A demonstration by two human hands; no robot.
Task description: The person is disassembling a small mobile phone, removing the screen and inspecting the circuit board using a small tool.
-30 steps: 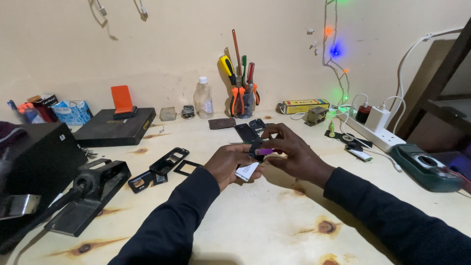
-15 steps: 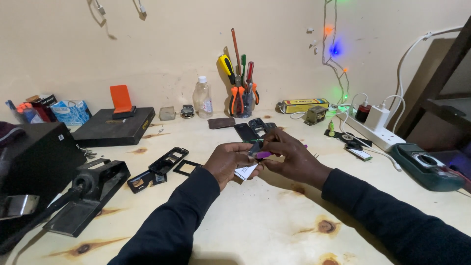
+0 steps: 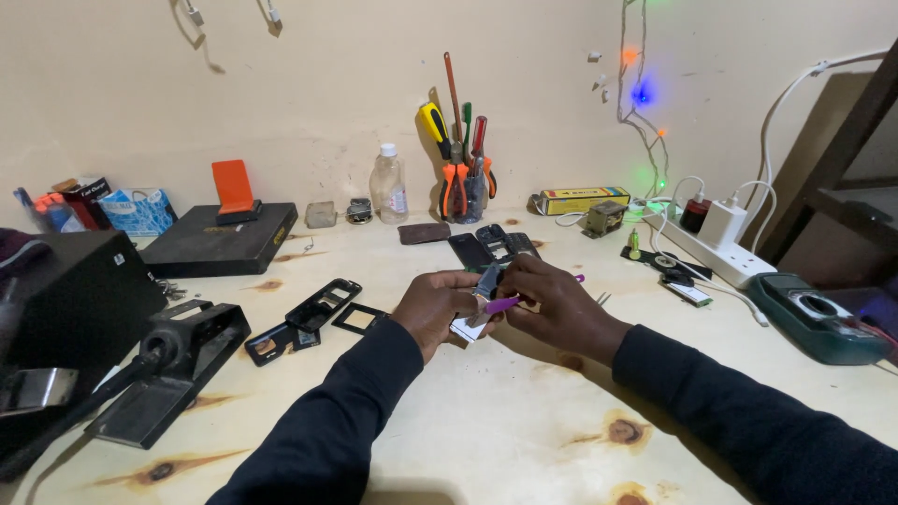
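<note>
Both hands meet at the middle of a pale wooden bench. My left hand (image 3: 433, 307) grips a small flat part (image 3: 470, 324), white beneath and grey on top, just above the bench. My right hand (image 3: 552, 306) holds a slim purple tool (image 3: 503, 304) whose tip rests against that part. Directly behind the hands lie two dark phone bodies (image 3: 493, 247). Black plastic phone frames (image 3: 323, 304) lie to the left of my left hand.
A soldering iron stand (image 3: 173, 369) and black boxes (image 3: 223, 238) occupy the left side. A cup of screwdrivers and pliers (image 3: 460, 178) and a clear bottle (image 3: 388, 185) stand at the wall. A white power strip (image 3: 713, 239) and a green meter (image 3: 812, 318) sit right.
The hands stay together on the small part with only slight shifts of the fingers and purple tool. The view has tilted a little; nothing on the bench has moved.
</note>
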